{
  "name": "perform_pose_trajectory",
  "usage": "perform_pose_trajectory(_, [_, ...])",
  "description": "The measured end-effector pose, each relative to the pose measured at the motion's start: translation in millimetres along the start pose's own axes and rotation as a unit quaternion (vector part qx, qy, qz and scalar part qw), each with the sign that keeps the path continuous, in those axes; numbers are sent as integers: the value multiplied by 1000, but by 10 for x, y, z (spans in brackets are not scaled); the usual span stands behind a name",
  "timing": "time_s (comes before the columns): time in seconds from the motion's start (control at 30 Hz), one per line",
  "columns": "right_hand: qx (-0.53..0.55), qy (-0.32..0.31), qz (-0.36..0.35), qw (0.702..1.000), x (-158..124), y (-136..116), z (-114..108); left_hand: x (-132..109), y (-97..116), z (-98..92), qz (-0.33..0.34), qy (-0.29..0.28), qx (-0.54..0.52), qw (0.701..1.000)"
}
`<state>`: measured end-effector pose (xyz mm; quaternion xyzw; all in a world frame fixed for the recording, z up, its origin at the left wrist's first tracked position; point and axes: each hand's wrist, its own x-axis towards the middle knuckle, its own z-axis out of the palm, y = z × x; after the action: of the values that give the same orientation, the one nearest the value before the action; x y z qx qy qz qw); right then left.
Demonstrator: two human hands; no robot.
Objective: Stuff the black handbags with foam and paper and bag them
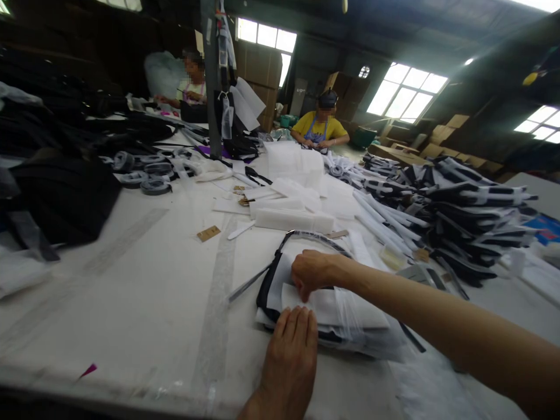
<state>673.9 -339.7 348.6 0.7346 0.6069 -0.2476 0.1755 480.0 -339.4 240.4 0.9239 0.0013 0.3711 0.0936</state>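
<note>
A black-edged bag (266, 283) lies on the table before me, with white padding sheets (326, 306) over it and clear plastic (380, 344) around its right end. My left hand (291, 350) rests at the near edge of the bag, fingers stretched out side by side on the white sheet. From the right, my right hand (312, 271) reaches across the bag, its fingers curled down in a closed grip just above the sheet. Whatever those fingers hold, if anything, is hidden. A grey strap (249, 283) sticks out from the bag's left side.
Stacked white sheets (293, 219) lie beyond the bag. Black-and-white padded pieces (464, 216) are heaped on the right, black bags (65, 192) on the left. Rolled grey straps (155, 185) and a brown tag (208, 233) lie on the table (175, 303). Two people sit farther back.
</note>
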Motion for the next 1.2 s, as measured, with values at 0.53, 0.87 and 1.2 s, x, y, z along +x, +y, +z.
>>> perform_pose_trajectory(0.53, [233, 143, 118, 955, -204, 663, 434, 41, -57, -48, 21, -32, 18, 999])
perform_pose_trajectory(0.87, [367, 174, 98, 909, -284, 489, 699, 431, -399, -304, 29, -113, -141, 983])
perform_pose_trajectory(1.2, [400, 164, 115, 895, -301, 352, 786, 920, -2719, -496, -354, -247, 145, 890])
